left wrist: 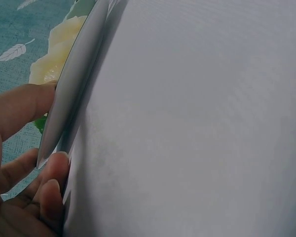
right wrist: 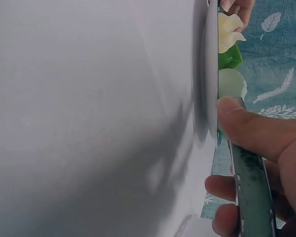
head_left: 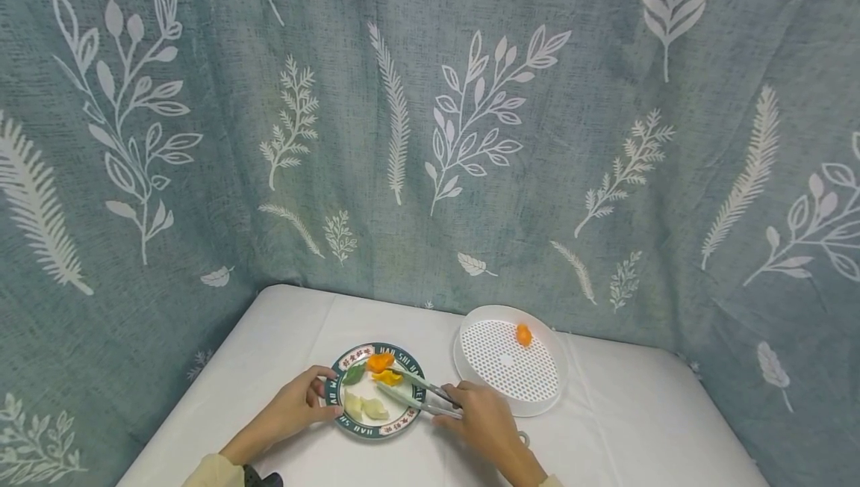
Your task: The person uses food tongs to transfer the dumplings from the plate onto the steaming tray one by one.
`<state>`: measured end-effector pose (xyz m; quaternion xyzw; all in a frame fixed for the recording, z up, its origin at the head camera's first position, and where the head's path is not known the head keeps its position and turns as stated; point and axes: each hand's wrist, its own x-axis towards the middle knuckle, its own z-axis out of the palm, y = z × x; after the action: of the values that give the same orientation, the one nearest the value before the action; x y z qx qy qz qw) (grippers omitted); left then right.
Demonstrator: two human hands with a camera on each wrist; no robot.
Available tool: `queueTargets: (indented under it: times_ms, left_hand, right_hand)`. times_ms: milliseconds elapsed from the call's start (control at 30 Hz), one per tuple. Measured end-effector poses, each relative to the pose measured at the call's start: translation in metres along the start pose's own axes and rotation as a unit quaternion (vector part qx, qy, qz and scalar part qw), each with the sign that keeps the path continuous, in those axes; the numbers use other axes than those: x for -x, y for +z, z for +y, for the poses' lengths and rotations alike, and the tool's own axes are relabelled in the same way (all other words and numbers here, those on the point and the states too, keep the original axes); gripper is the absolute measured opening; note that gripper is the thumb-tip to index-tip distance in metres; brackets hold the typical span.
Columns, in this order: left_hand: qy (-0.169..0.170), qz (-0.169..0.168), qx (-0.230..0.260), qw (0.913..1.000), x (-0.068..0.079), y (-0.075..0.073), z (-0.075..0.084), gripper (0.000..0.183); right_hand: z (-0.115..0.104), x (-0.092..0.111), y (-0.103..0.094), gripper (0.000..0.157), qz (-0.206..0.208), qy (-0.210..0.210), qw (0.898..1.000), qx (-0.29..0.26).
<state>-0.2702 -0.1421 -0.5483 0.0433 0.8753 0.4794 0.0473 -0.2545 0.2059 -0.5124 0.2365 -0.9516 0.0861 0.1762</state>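
Note:
My left hand [head_left: 295,405] pinches the left rim of a round plate [head_left: 376,431] with a dark green patterned border, thumb on top and fingertips under the edge. In my right hand [head_left: 480,420] is a pair of tongs [head_left: 433,390] with pale green tips, reaching over the plate from the right. Between and beside the tips lies a yellow piece [head_left: 387,377], with an orange piece [head_left: 380,362] just behind it. A green leaf-like piece [head_left: 353,373] sits near the left rim. Two pale yellow dumpling-like pieces [head_left: 372,408] lie toward the plate's front.
Behind my right hand stands a white round strainer tray [head_left: 510,364] with a perforated bottom, holding a small orange piece [head_left: 524,334]. A white cloth [head_left: 282,345] covers the table. A blue-green curtain [head_left: 403,248] with white leaf prints hangs along the back and sides.

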Motion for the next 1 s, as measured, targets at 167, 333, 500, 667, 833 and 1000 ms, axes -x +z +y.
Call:
queueTargets:
  times_ms: [167, 333, 500, 667, 833, 1000]
  left_hand:
    - [-0.001, 0.001, 0.001, 1.0000, 0.000, 0.001, -0.001, 0.065]
    - [-0.001, 0.001, 0.002, 1.0000, -0.001, 0.002, -0.001, 0.066]
    - [-0.005, -0.003, 0.001, 1.0000, -0.001, 0.002, -0.001, 0.067]
    - [-0.011, -0.002, 0.001, 0.9999, -0.001, 0.002, 0.001, 0.067]
    - [-0.012, 0.000, -0.003, 0.9999, -0.002, 0.002, 0.002, 0.067]
    - [-0.012, 0.001, -0.008, 0.9999, 0.000, 0.002, 0.001, 0.066]
  right_hand:
    - [0.000, 0.001, 0.001, 0.045, 0.000, 0.012, 1.000, -0.017]
    - [0.000, 0.002, -0.001, 0.043, -0.002, 0.023, 0.999, -0.030]
    - [0.001, 0.005, -0.005, 0.041, 0.011, 0.027, 0.999, -0.044]
    - [0.004, 0.008, -0.012, 0.041, 0.045, 0.020, 0.998, -0.043]
    - [0.007, 0.010, -0.019, 0.042, 0.061, 0.025, 0.997, -0.048]
    - [0.011, 0.011, -0.024, 0.042, 0.056, 0.040, 0.996, -0.055]
